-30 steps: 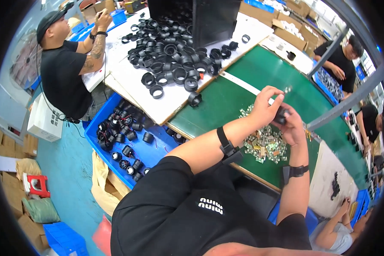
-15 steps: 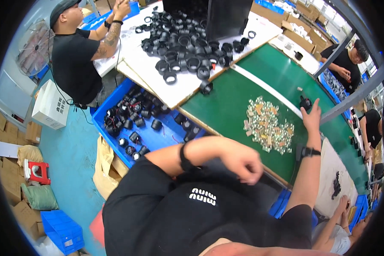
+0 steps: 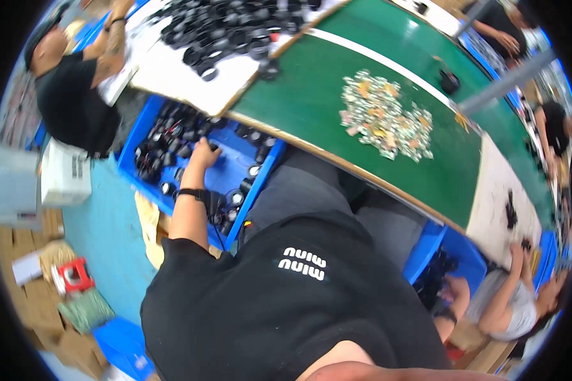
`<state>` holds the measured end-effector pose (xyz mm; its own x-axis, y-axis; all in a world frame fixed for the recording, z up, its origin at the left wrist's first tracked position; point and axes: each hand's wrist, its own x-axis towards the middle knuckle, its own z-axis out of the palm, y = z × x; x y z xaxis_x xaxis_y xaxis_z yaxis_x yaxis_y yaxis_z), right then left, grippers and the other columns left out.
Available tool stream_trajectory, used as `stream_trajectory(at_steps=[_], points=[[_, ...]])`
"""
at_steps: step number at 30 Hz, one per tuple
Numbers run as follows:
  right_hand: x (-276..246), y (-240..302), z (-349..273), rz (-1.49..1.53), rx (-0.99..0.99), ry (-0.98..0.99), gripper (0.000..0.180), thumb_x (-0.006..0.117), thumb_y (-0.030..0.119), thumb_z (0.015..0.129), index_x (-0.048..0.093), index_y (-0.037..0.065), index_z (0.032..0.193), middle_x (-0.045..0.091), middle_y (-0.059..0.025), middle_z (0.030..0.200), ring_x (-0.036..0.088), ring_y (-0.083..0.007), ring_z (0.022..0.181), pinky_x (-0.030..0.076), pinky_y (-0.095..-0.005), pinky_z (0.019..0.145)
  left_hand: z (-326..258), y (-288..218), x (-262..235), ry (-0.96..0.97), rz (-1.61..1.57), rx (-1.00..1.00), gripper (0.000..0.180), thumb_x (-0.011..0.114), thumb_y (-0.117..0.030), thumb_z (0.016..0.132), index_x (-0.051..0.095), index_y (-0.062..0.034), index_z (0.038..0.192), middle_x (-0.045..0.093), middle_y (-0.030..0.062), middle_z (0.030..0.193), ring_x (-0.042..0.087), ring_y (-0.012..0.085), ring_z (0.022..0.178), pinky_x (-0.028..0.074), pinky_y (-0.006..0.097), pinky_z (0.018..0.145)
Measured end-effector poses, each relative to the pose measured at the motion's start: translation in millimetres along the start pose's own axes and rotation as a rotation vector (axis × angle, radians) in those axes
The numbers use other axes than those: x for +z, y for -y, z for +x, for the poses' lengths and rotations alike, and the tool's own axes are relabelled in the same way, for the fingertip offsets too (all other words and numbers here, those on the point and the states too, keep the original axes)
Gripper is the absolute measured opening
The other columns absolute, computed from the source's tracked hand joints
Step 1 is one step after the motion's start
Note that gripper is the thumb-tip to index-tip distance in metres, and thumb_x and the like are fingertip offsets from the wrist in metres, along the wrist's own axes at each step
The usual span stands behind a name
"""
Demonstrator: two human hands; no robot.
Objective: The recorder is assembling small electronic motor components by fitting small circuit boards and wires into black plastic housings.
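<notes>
My left hand is down in the left blue bin, its fingers closed on a black cylindrical part. Around it lie several similar black parts, some with red wires. On the right, my right hand reaches into another blue bin of dark parts. Blur and the parts beside it hide whether its fingers hold anything. A lone black part rests on the green belt, beyond a pile of small pale-green and orange pieces.
Many black rings cover a white table at the upper left, where a person stands. A grey metal post slants over the belt. Another person sits at the right beside a pale board.
My left hand has gone from in front of my torso into the left bin. My right hand has left the black part on the belt and dropped into the right bin. The view has shifted.
</notes>
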<state>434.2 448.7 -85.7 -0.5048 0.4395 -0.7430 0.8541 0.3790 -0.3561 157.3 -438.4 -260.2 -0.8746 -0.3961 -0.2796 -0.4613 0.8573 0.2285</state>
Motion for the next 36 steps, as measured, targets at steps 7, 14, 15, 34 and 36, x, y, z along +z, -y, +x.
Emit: stream_trajectory(at_steps=[7,14,15,34,36], points=[[88.1,-86.2,151.7,-0.518,0.146,-0.462,0.116,0.084,0.051,0.078,0.023,-0.003,0.161,0.054,-0.0402,0.141,0.051,-0.0536,0.134,0.043,-0.0488,0.115,-36.9,-34.0,0.4,0.331,0.35,0.108,0.061,0.093,-0.042,0.067,0.077,0.0055,0.102,0.077,0.0256,0.107,0.076,0.0375,0.1,0.061,0.046,0.087],[93.4,-58.1,121.3,-0.372,-0.163,-0.492,0.09,0.088,0.037,0.076,0.046,0.002,0.148,0.06,-0.0304,0.137,0.057,-0.0513,0.126,0.048,-0.0504,0.11,-108.8,-124.5,-157.6,0.998,-0.898,0.848,0.049,0.081,-0.032,0.089,0.071,0.0065,0.117,0.076,0.0199,0.094,0.076,0.0313,0.076,0.061,0.036,0.061],[92.9,-60.9,112.5,-0.431,-0.204,-0.537,0.091,0.088,0.036,0.075,0.045,0.002,0.148,0.061,-0.0297,0.135,0.057,-0.0501,0.125,0.048,-0.0511,0.11,-146.4,-144.1,-171.2,0.742,-1.094,0.967,0.053,0.08,-0.03,0.09,0.065,0.0061,0.127,0.075,0.0227,0.1,0.077,0.0353,0.081,0.063,0.039,0.066],[163.9,29.6,165.2,-0.062,-0.557,-0.176,0.052,0.077,0.039,0.084,0.073,0.004,0.122,0.075,-0.016,0.098,0.074,-0.0299,0.091,0.059,-0.0465,0.083,-88.0,-526.9,-142.2,0.643,-1.311,1.062,0.074,0.071,0.011,0.079,0.055,-0.0118,0.148,0.059,0.0103,0.118,0.062,0.0234,0.101,0.061,0.04,0.077],[201.1,94.7,158.3,-0.023,-0.713,-0.01,0.051,0.077,0.039,0.084,0.073,0.004,0.122,0.075,-0.0154,0.097,0.074,-0.0291,0.089,0.059,-0.0458,0.081,-82.3,-524.8,-113.8,0.882,-1.557,0.899,0.057,0.065,-0.004,0.094,0.052,-0.012,0.149,0.056,0.015,0.134,0.066,0.0299,0.104,0.063,0.047,0.076]])
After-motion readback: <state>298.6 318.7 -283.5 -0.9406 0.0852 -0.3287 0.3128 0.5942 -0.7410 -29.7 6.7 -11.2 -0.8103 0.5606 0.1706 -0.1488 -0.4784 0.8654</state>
